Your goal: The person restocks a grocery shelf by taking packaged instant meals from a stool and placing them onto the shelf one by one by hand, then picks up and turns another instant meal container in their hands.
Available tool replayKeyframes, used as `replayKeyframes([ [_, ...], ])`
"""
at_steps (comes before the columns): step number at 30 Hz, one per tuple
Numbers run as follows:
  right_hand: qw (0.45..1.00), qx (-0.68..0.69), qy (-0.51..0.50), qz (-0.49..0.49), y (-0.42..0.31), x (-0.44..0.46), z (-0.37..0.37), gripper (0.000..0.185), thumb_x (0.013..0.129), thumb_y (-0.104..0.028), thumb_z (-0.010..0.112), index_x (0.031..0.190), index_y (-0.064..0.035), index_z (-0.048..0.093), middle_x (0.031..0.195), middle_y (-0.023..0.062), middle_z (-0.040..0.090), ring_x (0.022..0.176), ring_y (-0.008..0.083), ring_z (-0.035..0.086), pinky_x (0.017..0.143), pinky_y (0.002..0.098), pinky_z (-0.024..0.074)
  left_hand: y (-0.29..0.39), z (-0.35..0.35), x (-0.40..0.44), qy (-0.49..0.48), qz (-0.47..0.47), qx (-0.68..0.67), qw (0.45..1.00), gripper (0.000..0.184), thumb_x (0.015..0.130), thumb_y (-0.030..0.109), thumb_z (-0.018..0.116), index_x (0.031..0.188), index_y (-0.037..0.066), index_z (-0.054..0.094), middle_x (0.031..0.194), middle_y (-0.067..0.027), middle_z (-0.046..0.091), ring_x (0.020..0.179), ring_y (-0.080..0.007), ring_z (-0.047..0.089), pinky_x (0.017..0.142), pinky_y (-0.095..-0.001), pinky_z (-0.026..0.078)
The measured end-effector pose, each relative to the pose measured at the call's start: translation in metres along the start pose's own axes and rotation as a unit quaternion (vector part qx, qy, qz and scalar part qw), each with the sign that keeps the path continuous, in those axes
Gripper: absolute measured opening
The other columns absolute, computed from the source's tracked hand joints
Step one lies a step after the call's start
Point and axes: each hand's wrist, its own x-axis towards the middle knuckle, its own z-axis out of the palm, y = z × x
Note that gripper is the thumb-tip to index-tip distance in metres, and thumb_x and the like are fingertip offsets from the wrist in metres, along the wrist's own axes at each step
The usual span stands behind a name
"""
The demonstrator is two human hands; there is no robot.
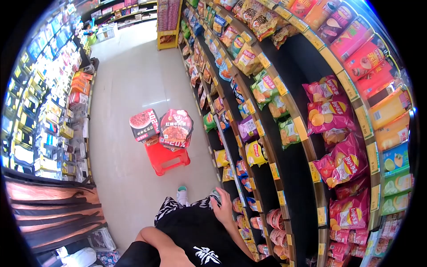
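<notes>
My right hand point(222, 205) hangs beside my right thigh, near the lower snack shelves, its fingers apart and nothing in them. The left forearm point(158, 240) lies bent across the front of my black shirt; the left hand itself cannot be made out clearly at the bottom edge. Ahead on the floor stands a red plastic stool point(171, 164). On it rest stacked instant noodle packages: a dark and red one point(144, 125) at the left and a red bowl-shaped one point(176, 128) at the right. Neither hand touches them.
Tall shelves point(284, 164) of chip bags point(347, 162) run along the right. Racks of small packaged goods point(80, 89) line the left, with a brown striped cloth point(53, 204) below. A yellow display point(168, 40) stands farther ahead. The pale floor point(129, 80) runs between.
</notes>
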Motion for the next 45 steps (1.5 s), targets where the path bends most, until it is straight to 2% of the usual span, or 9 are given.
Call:
replayKeyframes([
  [5, 1.0, -0.002, 0.002, 0.017, 0.0, -0.001, -0.002, 0.04, 0.085, -0.015, 0.063, 0.12, 0.0018, 0.052, 0.118, 0.019, 0.056, 0.111, 0.0334, 0.052, 0.097, 0.0381, 0.0398, 0.006, -0.002, -0.007, 0.04, -0.043, -0.067, 0.996, 0.072, 0.085, 0.047, 0.063, 0.121, -0.013, 0.047, 0.119, -0.0311, 0.049, 0.108, -0.0461, 0.049, 0.092, -0.047, 0.042],
  [13, 0.999, 0.02, -0.023, 0.019, -0.003, -0.001, 0.003, 0.041, 0.085, -0.013, 0.063, 0.12, 0.0024, 0.051, 0.12, 0.0198, 0.054, 0.113, 0.0353, 0.05, 0.1, 0.0409, 0.0367, -0.016, 0.03, -0.006, 0.16, 0.071, 0.098, 0.98, 0.069, 0.087, 0.047, 0.059, 0.121, -0.012, 0.047, 0.119, -0.0293, 0.05, 0.11, -0.0443, 0.048, 0.094, -0.0497, 0.039],
  [17, 0.999, 0.02, -0.04, 0.013, -0.005, -0.001, 0.007, 0.041, 0.085, -0.013, 0.062, 0.121, 0.0023, 0.051, 0.121, 0.0199, 0.054, 0.114, 0.0356, 0.05, 0.101, 0.0412, 0.0356, 0.004, -0.001, 0.001, 0.009, 0.007, 0.042, 0.999, 0.066, 0.09, 0.048, 0.053, 0.118, -0.011, 0.049, 0.117, -0.0296, 0.05, 0.111, -0.0435, 0.047, 0.094, -0.0523, 0.037],
  [23, 0.999, 0.023, -0.046, 0.009, -0.004, -0.001, 0.01, 0.042, 0.085, -0.014, 0.063, 0.121, 0.0025, 0.05, 0.121, 0.0202, 0.054, 0.115, 0.0358, 0.049, 0.101, 0.0413, 0.0355, 0.006, 0.001, -0.001, 0.01, 0.005, 0.022, 1.0, 0.066, 0.091, 0.049, 0.051, 0.118, -0.012, 0.049, 0.118, -0.0303, 0.049, 0.112, -0.0437, 0.046, 0.095, -0.0535, 0.036],
  [27, 0.999, 0.021, -0.048, 0.0, -0.006, 0.001, 0.008, 0.042, 0.085, -0.013, 0.062, 0.121, 0.0025, 0.05, 0.121, 0.0203, 0.053, 0.115, 0.0358, 0.049, 0.1, 0.0409, 0.0361, -0.017, 0.029, -0.003, 0.103, 0.092, 0.153, 0.979, 0.066, 0.092, 0.047, 0.05, 0.12, -0.012, 0.047, 0.119, -0.0304, 0.048, 0.113, -0.044, 0.046, 0.098, -0.0542, 0.034],
  [31, 0.999, 0.018, -0.047, -0.001, -0.005, 0.002, 0.009, 0.042, 0.085, -0.013, 0.063, 0.121, 0.0023, 0.05, 0.121, 0.0203, 0.053, 0.114, 0.0358, 0.049, 0.099, 0.0408, 0.0367, -0.017, 0.019, -0.004, 0.04, 0.099, 0.167, 0.98, 0.066, 0.093, 0.047, 0.048, 0.121, -0.013, 0.046, 0.12, -0.0312, 0.047, 0.114, -0.045, 0.045, 0.1, -0.0546, 0.032],
  [36, 0.999, 0.018, -0.047, 0.008, -0.005, 0.003, 0.008, 0.042, 0.084, -0.013, 0.063, 0.121, 0.0017, 0.05, 0.12, 0.02, 0.054, 0.114, 0.0356, 0.05, 0.099, 0.0406, 0.037, 0.019, -0.023, 0.008, 0.022, -0.006, 0.029, 0.999, 0.063, 0.092, 0.043, 0.053, 0.125, -0.01, 0.045, 0.123, -0.0273, 0.049, 0.117, -0.0396, 0.046, 0.101, -0.0508, 0.033],
  [42, 0.999, -0.001, -0.03, 0.027, 0.007, 0.001, 0.007, 0.041, 0.084, -0.013, 0.063, 0.12, 0.0018, 0.052, 0.118, 0.0193, 0.056, 0.11, 0.0339, 0.053, 0.096, 0.0381, 0.0405, 0.006, -0.02, -0.033, 0.037, -0.1, -0.057, 0.993, 0.072, 0.087, 0.045, 0.061, 0.127, -0.012, 0.04, 0.133, -0.0322, 0.039, 0.125, -0.0525, 0.034, 0.104, -0.0631, 0.024],
  [45, 0.999, -0.003, -0.028, 0.023, 0.009, 0.001, 0.006, 0.039, 0.085, -0.013, 0.061, 0.12, 0.0015, 0.052, 0.115, 0.0199, 0.057, 0.109, 0.0343, 0.053, 0.095, 0.0383, 0.0407, 0.001, -0.019, -0.069, 0.069, -0.213, -0.069, 0.972, 0.088, 0.087, 0.053, 0.056, 0.14, -0.01, 0.025, 0.144, -0.0241, 0.033, 0.133, -0.0436, 0.03, 0.108, -0.0534, 0.025],
])
